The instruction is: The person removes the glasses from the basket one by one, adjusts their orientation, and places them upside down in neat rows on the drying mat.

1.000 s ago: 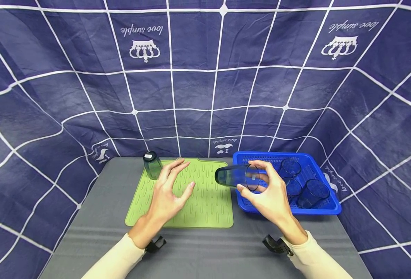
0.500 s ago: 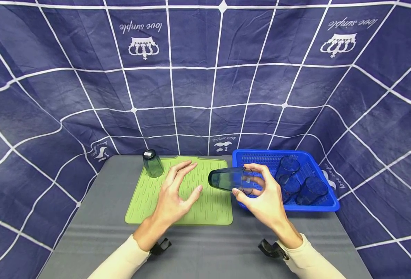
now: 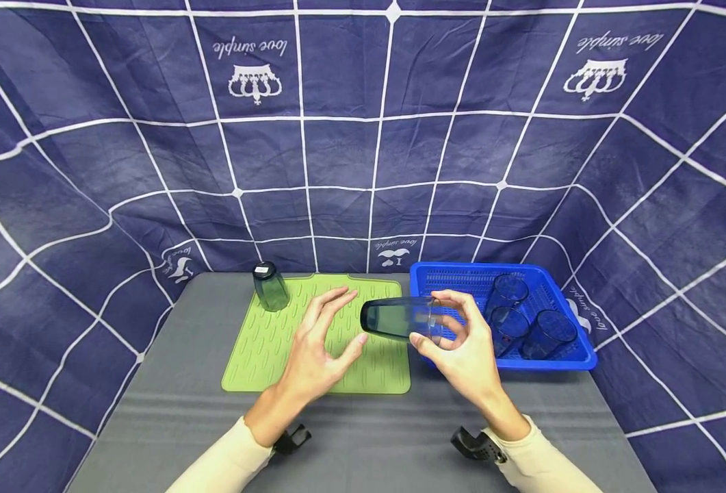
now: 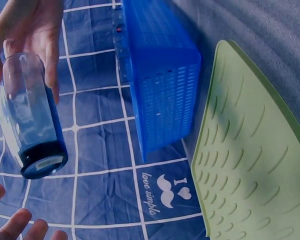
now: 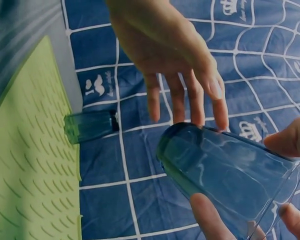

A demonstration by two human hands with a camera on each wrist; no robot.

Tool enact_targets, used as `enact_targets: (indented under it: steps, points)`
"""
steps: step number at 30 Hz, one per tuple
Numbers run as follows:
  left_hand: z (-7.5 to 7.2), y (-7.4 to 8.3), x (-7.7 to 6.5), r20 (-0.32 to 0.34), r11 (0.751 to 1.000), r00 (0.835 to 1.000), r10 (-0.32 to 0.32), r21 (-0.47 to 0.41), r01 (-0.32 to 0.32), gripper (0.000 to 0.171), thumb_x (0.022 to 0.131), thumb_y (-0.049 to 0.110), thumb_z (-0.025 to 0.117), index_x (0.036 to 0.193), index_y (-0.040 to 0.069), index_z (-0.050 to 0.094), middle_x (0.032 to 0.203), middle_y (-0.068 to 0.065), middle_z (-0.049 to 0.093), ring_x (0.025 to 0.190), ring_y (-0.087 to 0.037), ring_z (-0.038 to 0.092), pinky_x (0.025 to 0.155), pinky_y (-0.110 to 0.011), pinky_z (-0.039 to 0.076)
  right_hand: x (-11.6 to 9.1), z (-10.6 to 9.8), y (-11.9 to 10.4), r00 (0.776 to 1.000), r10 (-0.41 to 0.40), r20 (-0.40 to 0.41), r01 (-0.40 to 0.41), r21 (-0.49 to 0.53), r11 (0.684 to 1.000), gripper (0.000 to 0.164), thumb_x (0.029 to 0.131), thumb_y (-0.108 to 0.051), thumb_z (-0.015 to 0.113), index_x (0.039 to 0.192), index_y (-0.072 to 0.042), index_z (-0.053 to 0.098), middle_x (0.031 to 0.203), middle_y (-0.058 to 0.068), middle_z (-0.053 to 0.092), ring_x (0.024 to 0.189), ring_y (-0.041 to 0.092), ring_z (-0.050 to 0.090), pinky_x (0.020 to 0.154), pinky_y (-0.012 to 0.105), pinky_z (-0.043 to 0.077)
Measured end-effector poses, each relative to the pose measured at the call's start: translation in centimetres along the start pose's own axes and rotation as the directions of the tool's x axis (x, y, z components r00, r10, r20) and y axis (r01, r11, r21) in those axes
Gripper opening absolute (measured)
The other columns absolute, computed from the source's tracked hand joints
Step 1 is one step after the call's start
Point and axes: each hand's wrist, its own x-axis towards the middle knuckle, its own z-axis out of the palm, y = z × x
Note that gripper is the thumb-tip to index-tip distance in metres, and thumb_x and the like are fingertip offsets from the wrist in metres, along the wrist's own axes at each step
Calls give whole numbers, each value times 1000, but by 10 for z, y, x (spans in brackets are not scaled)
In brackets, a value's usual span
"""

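Right hand grasping a dark blue-green tinted glass by its mouth end, thumb on near side, fingers on far side. Glass held in the air, lying roughly sideways, base pointing at the left hand; in head view it shows across the right part of the green mat. Small pale label on the base, seen from left wrist.

Left hand released, holding nothing: fingers extended, thumb spread away from them, right by the glass base. Left wrist view shows a gap there; right wrist view alone, can't tell if fingertips touch.

Second glass upside down at the mat's far left corner, base up, white label on it. Mat has raised oblong ridges, lies flat on the grey worktop.

Blue basket just right of mat, perforated sides, three more tinted glasses inside, mouths up, front right one tilted. Cloth behind and at both sides, navy with white grid lines, crowns, lettering. Cream sleeves, black strap at each wrist.
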Motion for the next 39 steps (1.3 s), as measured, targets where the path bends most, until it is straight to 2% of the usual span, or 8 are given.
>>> enact_targets:
  steps: [9, 17, 24, 27, 31, 33, 36, 39]
  points:
    - [6, 7, 1, 8, 999, 1000, -6, -31, 7, 72, 97, 26, 91, 164, 20, 65, 166, -9, 64, 151, -30, 67, 123, -51, 58, -1, 3, -2, 1000, 15, 8, -15, 100, 995, 76, 83, 21, 86, 151, 7, 56, 144, 6, 67, 107, 17, 82, 80, 35, 74]
    - [10, 10, 3, 18, 998, 1000, 12, -54, -11, 74, 96, 26, 91, 165, 18, 64, 165, -10, 64, 145, -29, 70, 114, -46, 63, 0, 4, -4, 1000, 13, 18, -15, 127, 992, 73, 84, 20, 84, 151, 8, 56, 141, 9, 67, 105, 20, 80, 81, 36, 74]
    - [11, 14, 4, 30, 992, 999, -33, -122, 36, 74, 98, 26, 91, 166, 21, 63, 167, -7, 64, 149, -26, 67, 111, -40, 65, 2, 5, -4, 1000, 2, 23, -6, 180, 984, 74, 83, 23, 82, 150, 11, 54, 139, 10, 67, 108, 21, 80, 81, 40, 75]
    - [12, 15, 4, 33, 988, 998, -45, -145, 50, 75, 98, 25, 92, 166, 21, 63, 167, -7, 63, 149, -26, 66, 109, -40, 67, 3, 6, -3, 1000, 2, 19, -6, 180, 984, 73, 83, 23, 81, 150, 9, 56, 141, 8, 67, 114, 19, 77, 84, 36, 74]
    - [12, 17, 5, 37, 985, 997, -65, -160, 70, 77, 97, 26, 93, 167, 19, 62, 167, -7, 63, 149, -26, 66, 104, -41, 69, 3, 6, -2, 1000, 14, 19, -17, 170, 985, 71, 85, 19, 82, 151, 7, 57, 144, 6, 67, 124, 16, 72, 94, 28, 71]
    - [12, 18, 5, 37, 984, 997, -73, -160, 78, 78, 97, 26, 93, 168, 19, 61, 167, -6, 63, 149, -26, 66, 102, -41, 70, 4, 7, -1, 1000, 22, 20, -25, 173, 985, 72, 85, 18, 82, 152, 8, 56, 147, 9, 67, 127, 15, 69, 99, 26, 69]
    - [12, 20, 6, 35, 983, 996, -83, -161, 88, 79, 97, 27, 93, 168, 21, 60, 166, -5, 64, 148, -25, 67, 97, -37, 68, 4, 8, -1, 999, 29, 36, -36, 191, 981, 71, 87, 17, 82, 153, 7, 56, 146, 11, 66, 126, 17, 72, 101, 28, 69]
    - [12, 22, 6, 37, 977, 995, -95, -191, 100, 80, 96, 25, 94, 169, 23, 60, 165, -5, 64, 144, -22, 68, 97, -32, 67, 4, 10, -1, 998, 39, 51, -49, 211, 976, 71, 88, 17, 81, 153, 6, 56, 142, 10, 66, 123, 19, 76, 98, 32, 71]
